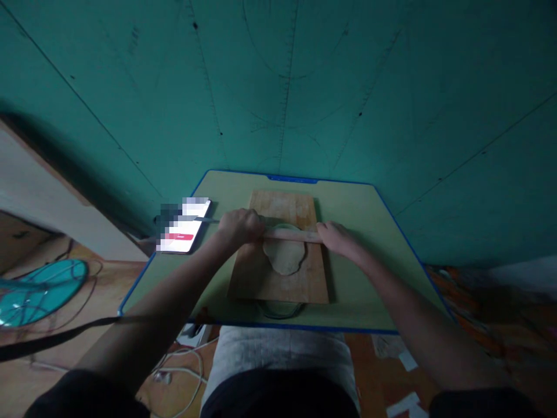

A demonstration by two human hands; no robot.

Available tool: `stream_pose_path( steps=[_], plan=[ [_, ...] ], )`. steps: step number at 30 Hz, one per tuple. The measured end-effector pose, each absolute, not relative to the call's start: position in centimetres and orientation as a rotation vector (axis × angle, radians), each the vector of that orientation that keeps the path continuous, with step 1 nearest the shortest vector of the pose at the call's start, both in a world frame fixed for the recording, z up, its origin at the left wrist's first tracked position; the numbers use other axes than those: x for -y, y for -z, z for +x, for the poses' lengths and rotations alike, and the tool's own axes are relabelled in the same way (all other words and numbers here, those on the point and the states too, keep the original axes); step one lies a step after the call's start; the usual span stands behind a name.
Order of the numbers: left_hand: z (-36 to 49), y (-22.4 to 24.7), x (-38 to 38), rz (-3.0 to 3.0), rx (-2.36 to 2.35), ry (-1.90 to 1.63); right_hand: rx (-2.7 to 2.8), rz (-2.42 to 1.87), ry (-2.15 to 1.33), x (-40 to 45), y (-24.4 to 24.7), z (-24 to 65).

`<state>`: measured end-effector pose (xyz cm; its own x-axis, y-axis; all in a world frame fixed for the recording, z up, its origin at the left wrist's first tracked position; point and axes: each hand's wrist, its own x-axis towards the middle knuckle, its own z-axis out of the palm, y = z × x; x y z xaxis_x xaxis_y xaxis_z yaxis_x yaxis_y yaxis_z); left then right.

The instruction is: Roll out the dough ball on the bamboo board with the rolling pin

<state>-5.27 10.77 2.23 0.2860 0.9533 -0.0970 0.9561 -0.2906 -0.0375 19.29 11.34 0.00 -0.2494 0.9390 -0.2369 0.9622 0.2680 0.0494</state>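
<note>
My left hand (242,226) is wrapped round the left end of a wooden rolling pin (291,234). Round its other end closes my right hand (337,237). The pin lies crosswise over the upper part of a flat, uneven-edged sheet of dough (285,258). Beneath the dough is a wooden cutting board (278,287) with its long side running away from me. Part of a round, dark-rimmed shape (281,313) shows under the board's near edge; I cannot make out what it is.
The board rests on a pale table (357,273) with a blue edge. A lit phone (185,232) stands tilted on the left, a dark strip near it. Behind rises a green wall (282,104). A turquoise stool (47,290) and white cables (187,371) are on the floor at left.
</note>
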Motion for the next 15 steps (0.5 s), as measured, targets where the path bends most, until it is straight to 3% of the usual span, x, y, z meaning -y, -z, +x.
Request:
stream_pose_path(
  steps=[8, 15],
  plan=[
    [-5.3, -1.2, -8.4, 2.431, -2.050, -0.068, -2.534, 2.085, -0.024, -8.6, 1.6, 19.6],
    [-6.0, -1.4, -7.9, 2.285, -2.188, -0.050, -2.675, 2.032, -0.078, -8.3, 2.4, 20.9]
  ],
)
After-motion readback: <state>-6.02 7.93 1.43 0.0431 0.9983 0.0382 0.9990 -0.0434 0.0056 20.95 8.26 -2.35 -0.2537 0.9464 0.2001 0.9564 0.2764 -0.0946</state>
